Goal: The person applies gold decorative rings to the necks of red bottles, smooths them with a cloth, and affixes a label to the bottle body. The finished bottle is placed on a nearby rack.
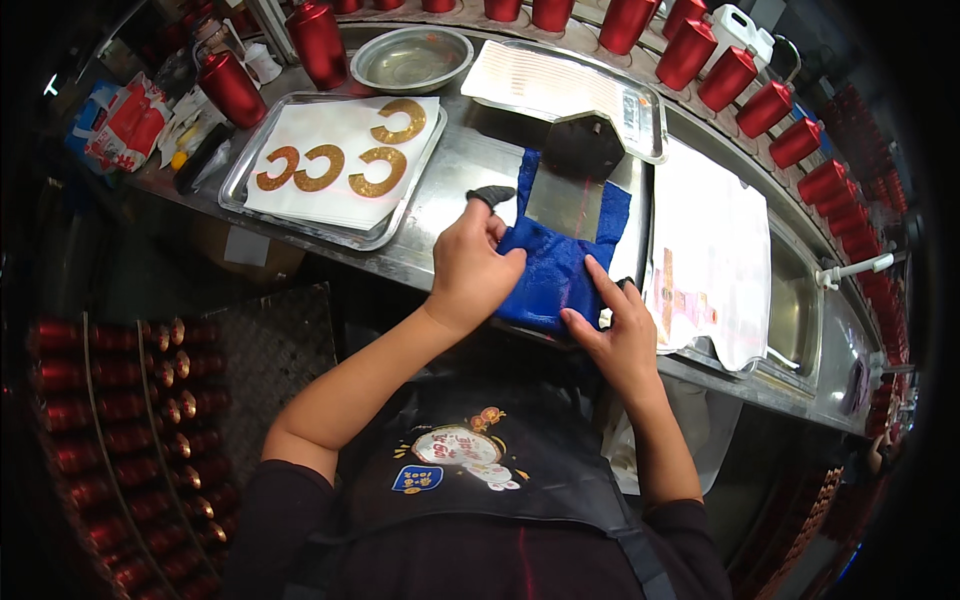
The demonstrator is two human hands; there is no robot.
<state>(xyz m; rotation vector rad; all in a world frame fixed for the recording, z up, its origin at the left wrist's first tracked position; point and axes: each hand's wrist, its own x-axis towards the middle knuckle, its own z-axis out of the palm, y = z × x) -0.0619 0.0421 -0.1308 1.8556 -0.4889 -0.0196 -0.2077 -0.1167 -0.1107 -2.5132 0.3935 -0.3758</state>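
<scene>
A blue cloth (pixel 548 278) is wrapped over the near part of a flat grey metal plate (pixel 563 202) on the steel worktop. My left hand (pixel 470 262) is at the cloth's left edge, thumb against it and the other fingers curled; its index finger, in a black finger cot, points out past the cloth. On the right side, my right hand (pixel 625 335) grips the cloth's near right corner, with thumb and index finger on top and the other fingers partly hidden. A dark angular block (pixel 585 146) stands at the plate's far end.
Left, a metal tray (pixel 392 228) bears white paper with several golden C-shaped pieces (pixel 378 172). Behind are a metal bowl (pixel 412 58) and another tray (pixel 652 118). White sheets (pixel 708 250) lie right, beside a sink (pixel 795 300). Red bottles (pixel 687 52) line the back.
</scene>
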